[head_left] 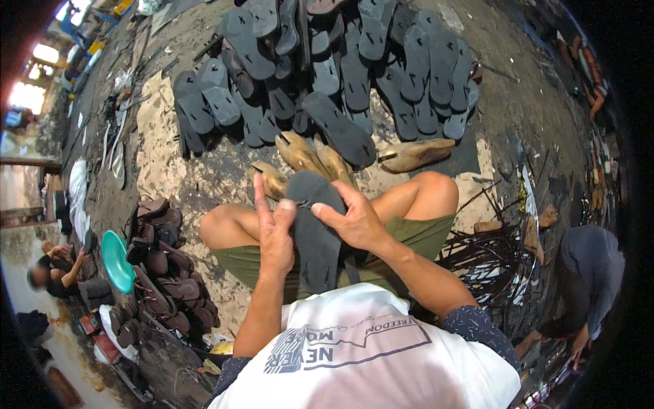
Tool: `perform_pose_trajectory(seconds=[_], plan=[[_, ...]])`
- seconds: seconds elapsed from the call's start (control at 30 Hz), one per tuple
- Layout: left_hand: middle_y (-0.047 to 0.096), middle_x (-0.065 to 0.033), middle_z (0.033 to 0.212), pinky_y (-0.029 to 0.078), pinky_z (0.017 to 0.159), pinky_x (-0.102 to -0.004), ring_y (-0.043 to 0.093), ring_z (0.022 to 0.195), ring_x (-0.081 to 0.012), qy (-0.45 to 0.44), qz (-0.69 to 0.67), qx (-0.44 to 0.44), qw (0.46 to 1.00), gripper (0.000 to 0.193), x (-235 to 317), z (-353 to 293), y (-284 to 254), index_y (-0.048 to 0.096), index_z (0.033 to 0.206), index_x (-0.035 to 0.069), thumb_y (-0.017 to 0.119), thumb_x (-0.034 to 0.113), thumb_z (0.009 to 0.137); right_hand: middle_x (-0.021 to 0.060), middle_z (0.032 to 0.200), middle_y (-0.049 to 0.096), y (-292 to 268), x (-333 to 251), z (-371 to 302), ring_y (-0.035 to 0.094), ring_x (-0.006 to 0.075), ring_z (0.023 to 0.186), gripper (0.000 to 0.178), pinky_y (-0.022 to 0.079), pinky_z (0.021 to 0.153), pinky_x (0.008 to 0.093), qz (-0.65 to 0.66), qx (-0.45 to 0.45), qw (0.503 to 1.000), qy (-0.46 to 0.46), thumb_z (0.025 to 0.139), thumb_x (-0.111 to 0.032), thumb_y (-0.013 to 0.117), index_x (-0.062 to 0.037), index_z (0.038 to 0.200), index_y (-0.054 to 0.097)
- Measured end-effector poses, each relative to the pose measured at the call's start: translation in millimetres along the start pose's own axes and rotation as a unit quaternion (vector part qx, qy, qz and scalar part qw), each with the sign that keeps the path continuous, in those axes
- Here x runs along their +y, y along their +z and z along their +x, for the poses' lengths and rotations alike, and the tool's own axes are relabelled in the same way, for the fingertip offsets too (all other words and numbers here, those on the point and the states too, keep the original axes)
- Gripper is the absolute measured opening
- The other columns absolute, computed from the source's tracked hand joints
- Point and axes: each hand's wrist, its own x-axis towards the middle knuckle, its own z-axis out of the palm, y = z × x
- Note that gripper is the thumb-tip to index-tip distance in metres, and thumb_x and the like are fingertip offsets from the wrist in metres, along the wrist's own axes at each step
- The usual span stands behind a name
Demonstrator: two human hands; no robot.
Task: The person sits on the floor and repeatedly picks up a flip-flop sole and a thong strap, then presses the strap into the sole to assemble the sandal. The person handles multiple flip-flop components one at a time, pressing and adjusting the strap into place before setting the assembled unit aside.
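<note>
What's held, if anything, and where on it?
A dark sandal sole, by its side edges toward the far end: left hand on the left edge, right hand on the right.

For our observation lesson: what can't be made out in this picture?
All in the head view:
- Held sole: far face, turned away.
- Left hand and right hand: some fingers, behind sole or hand.
- Wooden block: near end, behind held sole.
- Pile of soles: lower ones, beneath others.

My left hand [277, 238] stretches one finger [259, 191] forward; opposite these fingers, my right hand [361, 223] points its thumb [327, 215] inward.
</note>
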Motion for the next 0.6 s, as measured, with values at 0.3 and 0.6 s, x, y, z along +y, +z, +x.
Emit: perform_pose_trajectory(seconds=[0.3,0.6], plan=[[0.042,-0.0257,0.153,0.045,0.108,-0.0427,0.052,0.133,-0.0338,0.104,0.333,-0.135,0.927,0.089,-19,-1,-18,0.021,0.158,-0.004,0.072,0.010,0.086,0.0138,0.134,0.062,-155,-8,83,0.064,0.0242,0.115,0.063,0.052,0.099,0.0355,-0.235,-0.118,0.965,0.003,0.092,-0.026,0.074,-0.0059,0.146,0.050],[0.066,-0.0077,0.123,0.052,0.095,-0.0297,0.064,0.104,-0.0127,0.012,-0.063,-0.002,0.998,0.043,-4,26,-49,0.048,0.142,-0.003,0.060,0.011,0.103,0.0186,0.103,0.074,-305,21,81,0.071,0.0369,0.093,0.058,0.054,0.082,0.0444,-0.535,-0.164,0.825,0.074,0.078,-0.024,0.081,-0.0103,0.131,0.063]])
